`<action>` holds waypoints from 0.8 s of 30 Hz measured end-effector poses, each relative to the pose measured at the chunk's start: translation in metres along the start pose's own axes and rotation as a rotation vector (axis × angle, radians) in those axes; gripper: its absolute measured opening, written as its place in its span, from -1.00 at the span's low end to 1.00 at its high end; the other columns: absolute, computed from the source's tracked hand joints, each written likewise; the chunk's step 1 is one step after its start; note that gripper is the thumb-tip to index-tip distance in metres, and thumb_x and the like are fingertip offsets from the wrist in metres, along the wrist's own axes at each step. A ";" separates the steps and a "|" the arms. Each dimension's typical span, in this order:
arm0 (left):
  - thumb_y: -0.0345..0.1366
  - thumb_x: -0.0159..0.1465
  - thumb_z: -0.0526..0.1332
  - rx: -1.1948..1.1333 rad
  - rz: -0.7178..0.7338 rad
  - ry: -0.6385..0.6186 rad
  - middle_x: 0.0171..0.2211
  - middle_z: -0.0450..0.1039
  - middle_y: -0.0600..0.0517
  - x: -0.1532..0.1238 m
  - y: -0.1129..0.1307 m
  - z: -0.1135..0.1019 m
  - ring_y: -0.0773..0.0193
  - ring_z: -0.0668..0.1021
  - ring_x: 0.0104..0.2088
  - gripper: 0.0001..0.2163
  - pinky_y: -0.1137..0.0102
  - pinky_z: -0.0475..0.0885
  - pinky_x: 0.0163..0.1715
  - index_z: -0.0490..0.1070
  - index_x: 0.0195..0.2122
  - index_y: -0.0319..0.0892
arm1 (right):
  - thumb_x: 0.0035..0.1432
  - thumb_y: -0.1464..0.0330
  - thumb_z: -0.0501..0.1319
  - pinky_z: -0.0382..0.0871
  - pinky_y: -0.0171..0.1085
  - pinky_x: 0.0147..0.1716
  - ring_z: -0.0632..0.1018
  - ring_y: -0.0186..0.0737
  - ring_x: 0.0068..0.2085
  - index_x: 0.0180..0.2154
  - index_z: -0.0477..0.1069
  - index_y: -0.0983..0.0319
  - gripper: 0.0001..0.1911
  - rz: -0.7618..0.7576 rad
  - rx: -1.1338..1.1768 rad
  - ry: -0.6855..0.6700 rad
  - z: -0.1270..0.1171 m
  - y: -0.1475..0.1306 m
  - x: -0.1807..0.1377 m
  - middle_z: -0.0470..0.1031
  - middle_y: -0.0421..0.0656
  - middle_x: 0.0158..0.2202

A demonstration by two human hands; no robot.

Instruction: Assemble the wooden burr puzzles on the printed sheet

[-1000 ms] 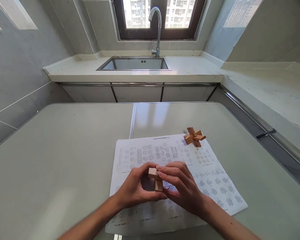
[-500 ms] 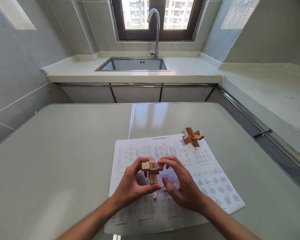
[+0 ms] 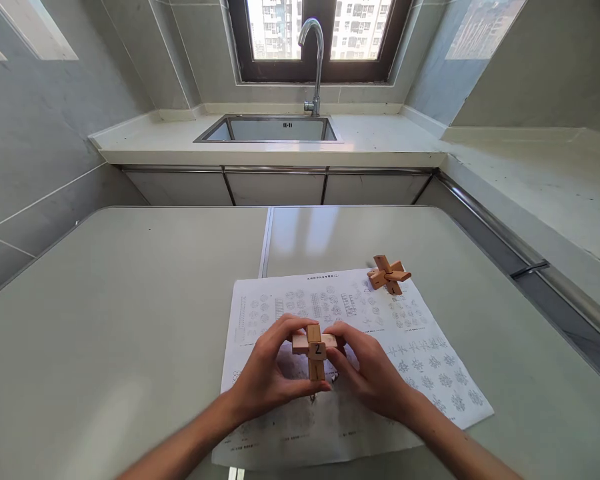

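A wooden burr puzzle (image 3: 317,351) made of crossed bars is held up over the printed sheet, with a handwritten 2 on the bar end facing me. My left hand (image 3: 275,367) grips it from the left, index finger on top and thumb beneath. My right hand (image 3: 370,367) is closed on the bar at the right side, thumb in front and fingers behind. The far side of the puzzle and some fingertips are hidden. Under both hands lies the large white instruction sheet (image 3: 355,437), covered with small printed diagrams and torn near its middle.
A second wooden puzzle (image 3: 390,275), star-shaped, rests on the sheet's far right corner. The sheet lies on a pale table (image 3: 105,320). Beyond the table are a counter with a sink (image 3: 275,129), a faucet (image 3: 317,63) and a window.
My right thumb and fingers have closed on the puzzle's right bar. The puzzle has come slightly lower and tipped, showing more of its top. The view has shifted a little.
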State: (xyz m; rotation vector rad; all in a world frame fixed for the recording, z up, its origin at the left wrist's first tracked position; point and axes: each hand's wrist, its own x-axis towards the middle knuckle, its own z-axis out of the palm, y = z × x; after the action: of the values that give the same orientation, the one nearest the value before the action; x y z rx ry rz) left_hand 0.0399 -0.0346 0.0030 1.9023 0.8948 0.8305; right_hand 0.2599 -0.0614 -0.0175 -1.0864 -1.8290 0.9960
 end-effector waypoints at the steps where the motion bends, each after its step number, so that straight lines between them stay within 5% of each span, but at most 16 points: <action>1: -0.17 0.09 0.59 0.016 0.024 0.008 -0.07 0.49 0.04 0.000 0.000 0.000 0.17 0.55 -0.12 -0.37 0.28 0.51 -0.09 0.37 0.14 0.02 | 0.50 0.23 0.06 0.25 -0.26 -0.37 0.35 -0.25 -0.41 -0.17 0.32 0.16 -0.82 0.010 0.002 -0.008 0.000 0.000 0.000 0.36 -0.24 -0.38; 20: -0.21 0.22 0.51 0.264 0.407 0.025 -0.02 0.56 -0.05 -0.003 -0.010 -0.003 0.15 0.61 -0.13 -0.35 0.25 0.58 -0.07 0.27 0.27 0.01 | 0.47 0.03 0.09 0.15 -0.25 -0.31 0.27 -0.26 -0.35 -0.33 0.28 0.19 -0.58 0.219 0.390 -0.299 -0.017 -0.014 0.005 0.24 -0.26 -0.40; 24: -0.18 0.28 0.46 0.307 0.350 -0.027 0.09 0.51 -0.11 -0.003 -0.011 -0.007 0.07 0.58 0.01 -0.34 0.16 0.56 0.04 0.20 0.33 0.01 | 0.45 0.01 0.14 0.19 -0.26 -0.34 0.30 -0.28 -0.37 -0.30 0.31 0.20 -0.59 0.291 0.449 -0.284 -0.015 -0.009 0.005 0.27 -0.26 -0.40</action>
State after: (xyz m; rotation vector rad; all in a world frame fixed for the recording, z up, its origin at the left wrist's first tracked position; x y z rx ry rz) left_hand 0.0298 -0.0302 -0.0046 2.3793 0.7121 0.9070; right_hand 0.2685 -0.0565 -0.0026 -0.9795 -1.5665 1.7117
